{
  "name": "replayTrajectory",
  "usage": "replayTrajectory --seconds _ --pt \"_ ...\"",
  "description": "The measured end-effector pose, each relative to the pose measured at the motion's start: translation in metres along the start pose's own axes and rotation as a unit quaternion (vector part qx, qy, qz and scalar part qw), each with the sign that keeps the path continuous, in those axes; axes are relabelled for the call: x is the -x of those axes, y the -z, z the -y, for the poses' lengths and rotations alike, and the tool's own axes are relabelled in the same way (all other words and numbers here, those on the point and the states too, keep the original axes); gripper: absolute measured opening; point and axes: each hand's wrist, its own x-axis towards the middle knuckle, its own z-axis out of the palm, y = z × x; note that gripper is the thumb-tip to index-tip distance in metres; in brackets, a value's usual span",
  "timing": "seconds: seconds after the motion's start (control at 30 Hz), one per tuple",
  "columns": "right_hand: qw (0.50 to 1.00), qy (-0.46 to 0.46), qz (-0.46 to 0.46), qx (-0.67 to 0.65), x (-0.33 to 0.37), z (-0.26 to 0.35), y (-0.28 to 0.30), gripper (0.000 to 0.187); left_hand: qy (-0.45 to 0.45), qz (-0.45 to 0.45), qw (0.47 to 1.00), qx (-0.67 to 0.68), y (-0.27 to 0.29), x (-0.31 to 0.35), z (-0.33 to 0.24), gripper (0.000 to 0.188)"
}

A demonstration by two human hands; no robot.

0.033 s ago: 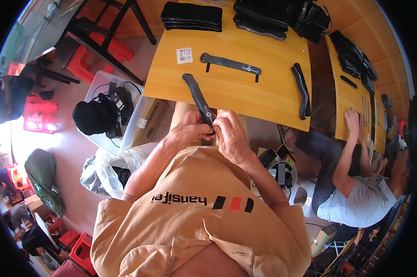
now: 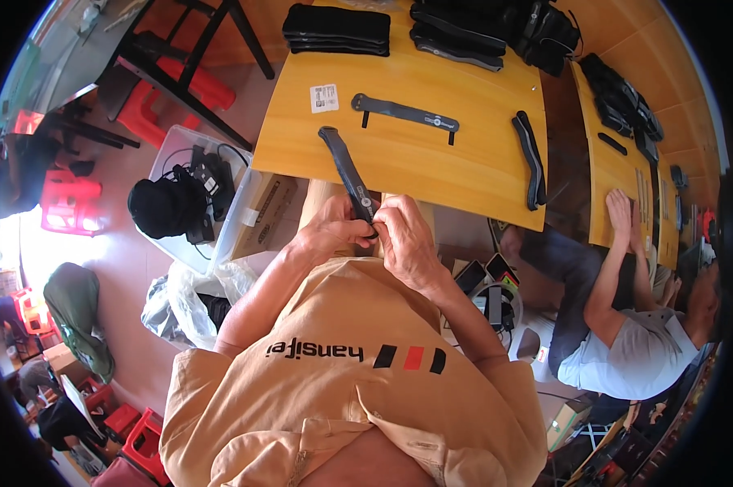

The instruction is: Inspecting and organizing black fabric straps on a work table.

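Observation:
A dark grey strap [image 2: 346, 168] slants from the near edge of the yellow table down to my hands. My left hand [image 2: 334, 229] is closed on its near end, thumb and fingers pinching it. Close against it, my right hand [image 2: 407, 245] is also closed at that end, fingertips pressed together; the strap's tip is mostly hidden between the two. A second grey strap [image 2: 407, 113] with two short black tabs lies flat on the table beyond. To its left is a white printed label [image 2: 324, 98]. Toward the right edge rests a folded black strap [image 2: 529, 160].
Stacked black straps [image 2: 336, 31] and more black pieces [image 2: 457, 36] lie along the table's far side. A clear plastic bin [image 2: 179, 146] with black gear stands left, above a plastic bag [image 2: 192, 296]. At right, another person's hands [image 2: 622, 217] rest on a neighbouring table.

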Motion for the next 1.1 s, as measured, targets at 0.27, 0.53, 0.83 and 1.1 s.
replayTrajectory --seconds 0.27,0.53,0.83,1.1 --pt "0.999 -0.004 -0.03 -0.014 -0.036 -0.004 0.016 0.011 0.042 0.059 0.997 -0.037 -0.015 0.013 -0.005 0.021" --pt "0.971 -0.124 0.043 -0.201 -0.035 -0.004 0.013 0.002 0.029 -0.009 0.978 0.205 -0.006 0.002 -0.018 0.04" --pt "0.979 -0.058 -0.034 -0.191 -0.026 -0.008 0.004 0.023 -0.027 -0.029 0.979 0.198 -0.016 -0.004 -0.001 0.031" --pt "0.853 -0.246 -0.04 -0.46 -0.027 0.008 0.007 0.009 -0.106 -0.03 0.993 0.04 -0.029 0.007 -0.006 0.021"
